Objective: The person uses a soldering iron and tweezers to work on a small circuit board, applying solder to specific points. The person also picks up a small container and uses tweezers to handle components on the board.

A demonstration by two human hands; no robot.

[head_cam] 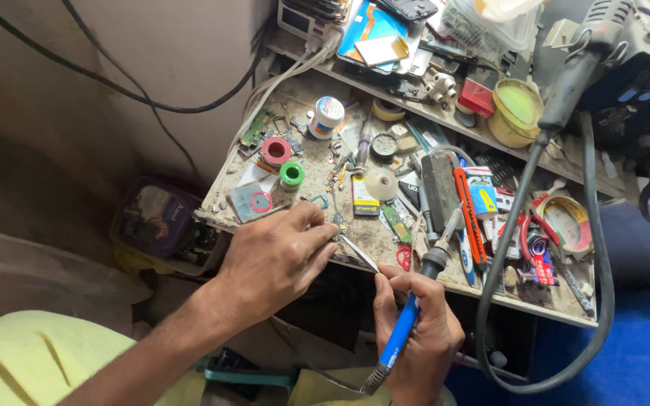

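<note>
My left hand (276, 259) pinches a pair of thin metal tweezers (358, 252) at the front edge of a cluttered workbench (317, 177). The tweezers' tips point toward my right hand (419, 331). My right hand grips a soldering iron (408, 319) with a blue handle; its black collar and metal tip (445, 229) point up and away over the bench. The iron's cord trails down from its handle's lower end. What the tweezers hold is too small to tell.
The bench carries a white jar (326, 116), red (275, 150) and green (292, 174) tape rolls, an orange utility knife (469, 214), pliers and small circuit boards. A hot-air wand (577, 64) with a thick black hose (599, 248) loops at right. A yellow tub (517, 111) sits on the shelf behind.
</note>
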